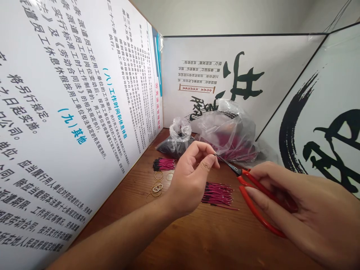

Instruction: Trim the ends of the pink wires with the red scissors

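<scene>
My right hand [303, 202] grips a pair of scissors [253, 189] by its red handles. Their dark blades point up and left, and the tips reach the fingertips of my left hand [191, 176]. Thumb and forefinger of that hand are pinched together on something small and dark, too small to name. Below and behind the left hand, a pile of pink wires with black ends [218, 193] lies on the wooden table. A second bundle of pink wires [164, 164] rests further left, partly behind a plastic bag.
Rubber bands [156, 188] lie left of my left hand. At the back stand a small plastic bag of dark pieces [176, 144] and a larger clear bag [227, 131] with pink contents. Printed panels [281, 63] wall the wooden table [180, 240] on three sides.
</scene>
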A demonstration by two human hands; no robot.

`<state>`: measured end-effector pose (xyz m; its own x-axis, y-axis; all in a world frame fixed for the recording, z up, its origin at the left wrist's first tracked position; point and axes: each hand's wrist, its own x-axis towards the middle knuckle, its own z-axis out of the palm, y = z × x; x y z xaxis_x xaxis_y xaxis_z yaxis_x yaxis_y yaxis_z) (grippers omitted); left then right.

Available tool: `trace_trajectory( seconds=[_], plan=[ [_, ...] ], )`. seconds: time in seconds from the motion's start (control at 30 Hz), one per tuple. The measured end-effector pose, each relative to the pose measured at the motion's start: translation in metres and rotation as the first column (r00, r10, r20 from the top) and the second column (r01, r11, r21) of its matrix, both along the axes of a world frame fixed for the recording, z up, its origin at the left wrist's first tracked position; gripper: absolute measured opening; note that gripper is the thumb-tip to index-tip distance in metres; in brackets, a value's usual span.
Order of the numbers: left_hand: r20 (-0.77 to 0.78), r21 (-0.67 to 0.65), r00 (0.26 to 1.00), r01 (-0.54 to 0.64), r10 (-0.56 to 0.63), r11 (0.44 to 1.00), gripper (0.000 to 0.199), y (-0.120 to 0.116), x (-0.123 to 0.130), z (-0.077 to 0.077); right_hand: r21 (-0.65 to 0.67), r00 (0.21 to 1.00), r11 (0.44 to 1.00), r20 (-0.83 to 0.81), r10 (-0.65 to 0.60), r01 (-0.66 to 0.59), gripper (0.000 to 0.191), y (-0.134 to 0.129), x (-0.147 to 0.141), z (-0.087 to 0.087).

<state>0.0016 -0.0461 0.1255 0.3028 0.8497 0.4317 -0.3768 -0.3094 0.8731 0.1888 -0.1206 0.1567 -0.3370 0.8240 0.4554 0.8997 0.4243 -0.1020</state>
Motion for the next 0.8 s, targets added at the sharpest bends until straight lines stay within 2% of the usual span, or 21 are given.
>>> trace_trajectory(
  seconds=[0.23,0.63,0.8],
  plan=[
    [-0.017,0.007,1.0,0.008,-0.007,1.0,0.009,0.0007,-0.0007,-0.0007,-0.033,0.99,0.992,-0.068,-0.124,0.122,0.022,-0.0029,-0.0087,0.0021],
    [-0.004,0.002,1.0,0.009,-0.009,1.0,0.009,0.0018,-0.0003,-0.0004,-0.053,0.987,0.99,-0.082,-0.136,0.132,0.023,-0.0022,-0.0086,0.0002],
    [-0.012,-0.001,1.0,0.015,-0.015,1.0,0.008,0.0018,-0.0005,-0.0014,-0.073,0.992,0.99,-0.023,-0.124,0.122,0.023,-0.0024,-0.0044,0.0003]
  ],
)
